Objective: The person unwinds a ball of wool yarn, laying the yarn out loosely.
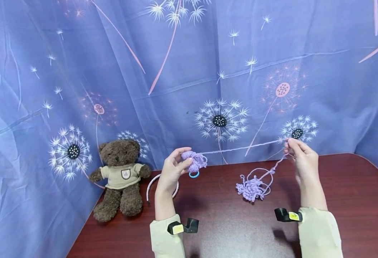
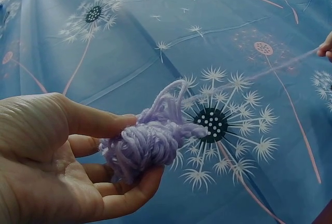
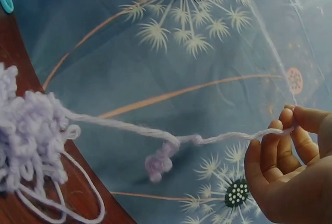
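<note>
My left hand (image 1: 171,170) holds a small bundle of lilac yarn (image 2: 142,149) between thumb and curled fingers. From that bundle a single yarn strand (image 1: 243,147) runs taut across to my right hand (image 1: 305,161), whose thumb and fingertips pinch it. Below the right hand the strand carries on, with a small knotted bit (image 3: 158,164) on it, down to a loose tangle of lilac yarn (image 1: 252,188) with wide loops on the table. Just under the left hand's bundle shows a light-blue ring (image 1: 193,175).
A brown teddy bear (image 1: 119,175) in a beige shirt sits at the table's left edge. Behind the left forearm lies a white braided band (image 1: 149,187). The dark red table (image 1: 227,229) ends at a blue curtain (image 1: 182,122) with dandelion prints.
</note>
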The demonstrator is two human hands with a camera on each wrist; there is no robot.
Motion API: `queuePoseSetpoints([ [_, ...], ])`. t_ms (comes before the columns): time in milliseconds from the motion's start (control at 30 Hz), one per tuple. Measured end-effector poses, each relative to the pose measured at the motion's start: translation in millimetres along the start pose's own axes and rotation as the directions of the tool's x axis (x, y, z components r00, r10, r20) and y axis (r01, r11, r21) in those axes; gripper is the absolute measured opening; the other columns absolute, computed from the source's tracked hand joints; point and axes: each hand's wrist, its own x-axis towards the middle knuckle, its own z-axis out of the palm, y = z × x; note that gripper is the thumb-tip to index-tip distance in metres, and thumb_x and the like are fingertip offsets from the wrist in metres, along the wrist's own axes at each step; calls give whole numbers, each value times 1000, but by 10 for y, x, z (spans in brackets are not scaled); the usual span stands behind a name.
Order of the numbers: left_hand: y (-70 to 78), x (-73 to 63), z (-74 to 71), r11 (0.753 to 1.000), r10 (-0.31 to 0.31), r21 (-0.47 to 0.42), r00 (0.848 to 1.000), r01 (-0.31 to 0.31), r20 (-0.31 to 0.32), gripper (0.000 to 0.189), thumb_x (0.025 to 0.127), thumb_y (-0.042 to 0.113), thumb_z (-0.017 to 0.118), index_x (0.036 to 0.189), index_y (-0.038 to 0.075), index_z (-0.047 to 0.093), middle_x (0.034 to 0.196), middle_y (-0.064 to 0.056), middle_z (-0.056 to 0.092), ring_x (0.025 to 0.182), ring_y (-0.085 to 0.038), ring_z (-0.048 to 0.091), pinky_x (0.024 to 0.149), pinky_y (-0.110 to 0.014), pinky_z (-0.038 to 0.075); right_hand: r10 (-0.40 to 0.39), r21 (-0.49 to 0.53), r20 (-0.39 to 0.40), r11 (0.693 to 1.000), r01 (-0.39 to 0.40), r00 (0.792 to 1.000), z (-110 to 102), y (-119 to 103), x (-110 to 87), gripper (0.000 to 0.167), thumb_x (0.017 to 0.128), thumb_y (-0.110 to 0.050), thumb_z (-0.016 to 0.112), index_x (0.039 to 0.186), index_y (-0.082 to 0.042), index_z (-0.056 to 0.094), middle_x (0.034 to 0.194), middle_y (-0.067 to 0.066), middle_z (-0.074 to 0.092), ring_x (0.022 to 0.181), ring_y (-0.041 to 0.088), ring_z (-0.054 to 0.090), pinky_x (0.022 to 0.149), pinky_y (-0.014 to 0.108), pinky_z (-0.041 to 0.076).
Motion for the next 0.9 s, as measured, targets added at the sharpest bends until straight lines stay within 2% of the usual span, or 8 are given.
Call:
queuePoseSetpoints([
  [233,0,-7,-24,1000,-12,0,999,12,-31,39,90,-7,57,129,-7,50,93,7,63,76,-4,63,68,-22,56,-7,45,-75,999,11,997,-62,-57,14,11,89,-5,68,83,-10,76,67,0,69,55,7,64,58,17,55],
  [333,1,-11,-40,1000,-15,9,999,15,-37,40,90,-7,58,130,-8,49,94,7,63,76,-4,64,69,-22,56,-21,50,-125,998,27,992,-77,-75,23,11,89,-3,68,82,-8,76,66,1,69,55,8,64,57,18,55],
  [433,3,-14,-50,1000,-21,7,999,21,-45,41,91,-7,57,131,-10,48,94,8,62,75,-4,63,68,-21,56,-28,39,-225,998,38,974,-100,-101,41,12,88,-2,68,80,-7,76,65,0,68,53,8,63,54,17,54],
  [567,5,-19,-62,1000,-19,7,998,19,-53,40,91,-7,57,130,-9,48,93,8,62,73,-3,62,67,-20,55,-24,35,-340,999,38,940,-141,-130,64,14,88,-2,68,79,-8,76,62,-1,68,50,7,61,51,16,52],
  [900,5,-17,-96,1000,5,15,997,-4,-71,41,91,-8,56,131,-10,48,94,7,61,72,-2,60,65,-20,55,-48,47,-397,996,73,916,-197,-158,49,9,85,0,70,81,-4,77,60,1,67,49,8,60,50,16,52],
])
